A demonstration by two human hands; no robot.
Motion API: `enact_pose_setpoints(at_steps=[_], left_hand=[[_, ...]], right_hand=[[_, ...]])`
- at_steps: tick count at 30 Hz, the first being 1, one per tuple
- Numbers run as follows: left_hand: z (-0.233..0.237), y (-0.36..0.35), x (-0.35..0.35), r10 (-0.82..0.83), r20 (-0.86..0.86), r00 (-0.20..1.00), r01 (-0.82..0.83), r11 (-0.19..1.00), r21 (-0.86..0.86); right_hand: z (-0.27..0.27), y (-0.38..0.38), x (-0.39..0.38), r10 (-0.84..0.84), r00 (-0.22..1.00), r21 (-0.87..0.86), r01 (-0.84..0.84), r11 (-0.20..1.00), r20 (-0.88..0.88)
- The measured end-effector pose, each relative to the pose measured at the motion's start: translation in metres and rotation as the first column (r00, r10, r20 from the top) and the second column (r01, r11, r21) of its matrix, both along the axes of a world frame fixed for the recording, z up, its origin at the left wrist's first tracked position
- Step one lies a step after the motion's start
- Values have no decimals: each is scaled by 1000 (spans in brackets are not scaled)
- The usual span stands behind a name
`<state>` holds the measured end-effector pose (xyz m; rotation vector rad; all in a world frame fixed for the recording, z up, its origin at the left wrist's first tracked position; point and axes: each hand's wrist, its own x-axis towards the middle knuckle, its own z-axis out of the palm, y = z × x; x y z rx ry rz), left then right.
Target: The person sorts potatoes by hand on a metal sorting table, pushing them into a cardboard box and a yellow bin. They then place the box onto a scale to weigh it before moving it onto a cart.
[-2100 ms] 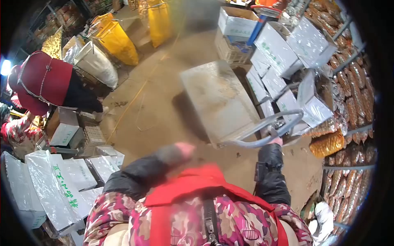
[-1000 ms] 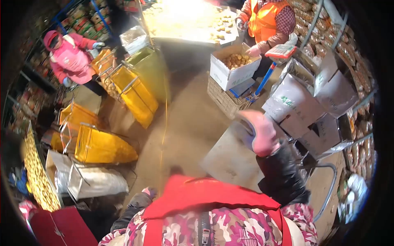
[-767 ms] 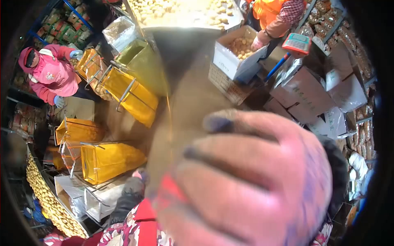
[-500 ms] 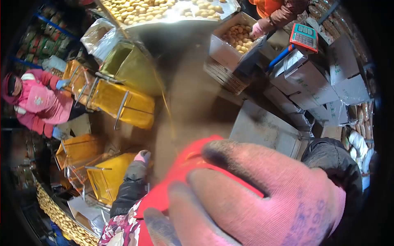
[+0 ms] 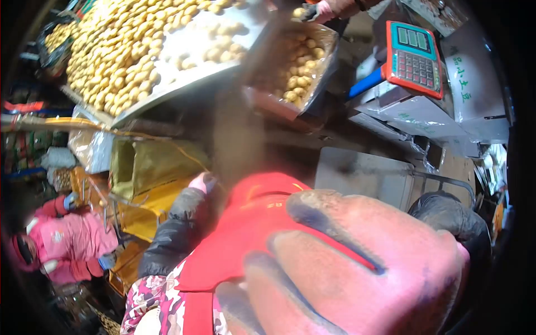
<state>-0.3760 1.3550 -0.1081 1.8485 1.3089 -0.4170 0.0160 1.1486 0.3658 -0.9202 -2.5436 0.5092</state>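
Note:
My right hand [image 5: 357,251], in a pink glove with dark, worn fingertips, is raised close to the camera and fills the lower right. Its fingers are spread apart, and no object shows between them. Behind it hangs my red apron [image 5: 251,223] over camouflage-patterned clothing. My left hand [image 5: 202,182], also in a pink glove, extends from a black padded sleeve [image 5: 173,234]. It is small and blurred here, so I cannot tell how its fingers are held. In this view it overlaps the area by the yellow crates [image 5: 142,215] and an olive-coloured bin [image 5: 153,167].
Potatoes [image 5: 123,50] cover a metal table [image 5: 195,84]. Beside it stands a lined box of potatoes [image 5: 301,75], with a co-worker's gloved hand [image 5: 319,11] above it. A red-framed scale [image 5: 414,58] stands by cartons [image 5: 474,84]. Another person [image 5: 72,240] in pink is at left, near a grey flatbed cart [image 5: 363,176].
The view has tilted, bringing the potato table and scale lower and larger. My left hand appears higher in view. The co-worker's hand has lifted from inside the box. My right hand stays near the camera.

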Motion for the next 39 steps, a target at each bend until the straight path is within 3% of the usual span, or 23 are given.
enact_pose_setpoints(at_steps=[1,3,4,6,8,9,10,12,13,14,15,16,17,20,23,26,29,32,33,35,36,38,39], left_hand=[[46,10,64,-62,-107,992,66,997,43],[-35,43,103,161,203,966,-150,986,-72],[13,45,159,134,160,978,-122,989,-87],[1,58,221,141,288,947,-124,989,-77],[-23,74,270,195,198,961,-192,981,-33],[-14,86,285,-32,114,993,26,998,51],[-75,115,271,-564,-41,825,551,785,285],[-58,119,302,-448,14,894,441,884,151],[-50,118,312,-70,136,988,90,985,-146],[-42,116,319,339,138,931,-256,872,-416],[-31,117,326,627,39,778,-499,655,-568],[-24,118,330,698,-43,715,-565,541,-623],[-28,122,331,681,-74,729,-555,524,-646],[-42,132,341,529,-65,846,-429,603,-673],[-54,138,353,347,-9,938,-271,714,-646],[-57,138,358,148,51,988,-88,797,-598],[-56,136,359,-37,111,993,92,830,-551],[-48,136,361,-196,155,968,248,832,-496],[-45,135,364,-238,167,957,290,828,-481],[-40,132,366,-307,187,933,359,813,-459],[-37,131,368,-336,197,921,390,805,-448],[-34,128,372,-396,213,893,450,786,-425],[-32,129,374,-424,227,877,481,775,-411]], right_hand=[[0,8,13,-31,999,-15,31,999,-8],[-3,20,35,-118,993,-42,117,992,-29],[-6,25,46,-168,985,-53,165,985,-43],[-16,36,69,-287,955,-80,282,956,-69],[-37,44,97,-506,857,-142,491,859,-96],[-56,45,111,-636,765,-192,613,767,-100],[-83,40,126,-785,613,-267,744,612,-90],[-173,16,139,-960,276,-324,904,278,-54],[-212,-5,136,-994,101,-394,912,112,-50],[-263,-30,130,-999,-42,-535,844,-37,4],[-309,-54,120,-989,-140,-642,754,-138,48],[-346,-75,107,-967,-234,-736,636,-231,101],[-365,-86,94,-927,-253,-704,603,-375,278],[-488,-151,41,-799,-390,-614,511,-602,458],[-442,-119,66,-745,162,-761,190,-620,647],[-426,-77,74,-746,95,-724,347,-596,659],[-412,-23,81,-735,-197,-643,375,-668,649],[-389,36,82,-784,-344,-706,347,-618,517],[-375,57,86,-793,-379,-742,309,-595,477],[-382,86,96,-708,-604,-893,-15,-450,367],[-396,96,99,-553,-755,-935,-266,-234,353],[-420,102,99,-496,-791,-933,-322,-162,359],[-423,106,99,-620,-702,-926,-162,-340,350]])
